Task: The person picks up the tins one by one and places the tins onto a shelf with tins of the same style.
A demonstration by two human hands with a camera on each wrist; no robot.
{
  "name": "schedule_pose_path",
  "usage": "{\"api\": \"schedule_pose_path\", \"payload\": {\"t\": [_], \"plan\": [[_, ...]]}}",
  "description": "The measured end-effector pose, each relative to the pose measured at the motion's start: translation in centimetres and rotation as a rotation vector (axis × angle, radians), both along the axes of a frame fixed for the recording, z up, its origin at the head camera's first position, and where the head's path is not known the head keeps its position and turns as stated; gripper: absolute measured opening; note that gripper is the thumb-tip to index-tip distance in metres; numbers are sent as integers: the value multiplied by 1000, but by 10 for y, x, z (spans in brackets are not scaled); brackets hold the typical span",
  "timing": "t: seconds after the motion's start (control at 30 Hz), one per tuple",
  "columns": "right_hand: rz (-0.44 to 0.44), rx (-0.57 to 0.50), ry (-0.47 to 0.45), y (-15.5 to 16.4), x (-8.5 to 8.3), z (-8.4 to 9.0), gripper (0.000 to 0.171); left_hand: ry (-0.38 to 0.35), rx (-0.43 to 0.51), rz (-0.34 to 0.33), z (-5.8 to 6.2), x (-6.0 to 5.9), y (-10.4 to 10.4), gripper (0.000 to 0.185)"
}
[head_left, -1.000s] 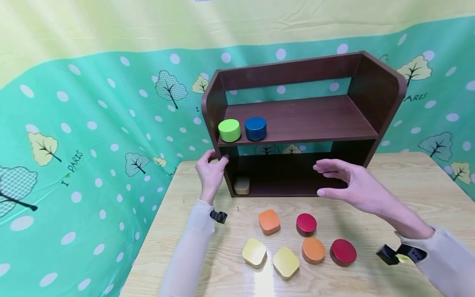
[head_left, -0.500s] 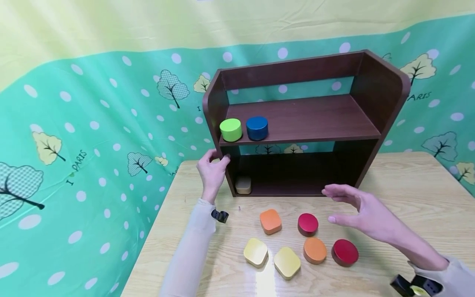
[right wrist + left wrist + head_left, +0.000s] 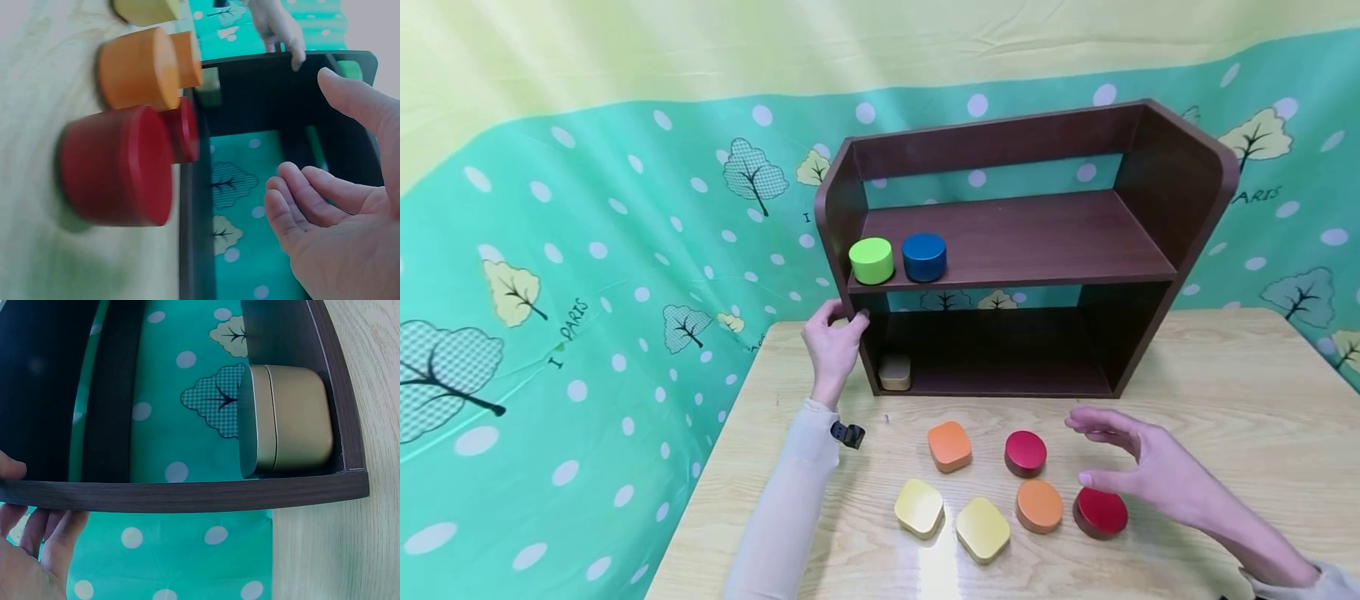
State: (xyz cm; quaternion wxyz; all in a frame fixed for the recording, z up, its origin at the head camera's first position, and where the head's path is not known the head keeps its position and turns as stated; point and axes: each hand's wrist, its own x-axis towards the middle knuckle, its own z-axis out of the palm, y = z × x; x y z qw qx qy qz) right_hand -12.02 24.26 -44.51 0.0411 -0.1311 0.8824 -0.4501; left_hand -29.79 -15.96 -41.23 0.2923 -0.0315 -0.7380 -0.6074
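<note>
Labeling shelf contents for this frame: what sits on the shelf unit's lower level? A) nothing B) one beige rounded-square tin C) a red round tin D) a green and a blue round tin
B: the beige rounded-square tin sits alone at the left end of the lower level of the shelf unit; the green round tin and blue round tin are on the upper shelf.

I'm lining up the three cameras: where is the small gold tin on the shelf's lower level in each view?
Head: gold tin sits at the lower level's left end, beside the left hand.
Left wrist: it fills the upper right.
Right wrist: blurred pale block, top centre.
Shared landmark: the dark wooden shelf.
</note>
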Motion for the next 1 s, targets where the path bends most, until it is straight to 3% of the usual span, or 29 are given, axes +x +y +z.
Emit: {"api": "schedule_pose_path", "payload": {"t": [0.23,0.53,1.0], "plan": [[-3,-33,-12,10,12,-21,70,-3,-3,0,-2,-1,1,19],[-30,90,-171,22,16,-27,90,17,-2,1,-1,-2,1,15],[25,44,-59,28,31,-56,85,-5,-6,2,-1,0,1,14]]}}
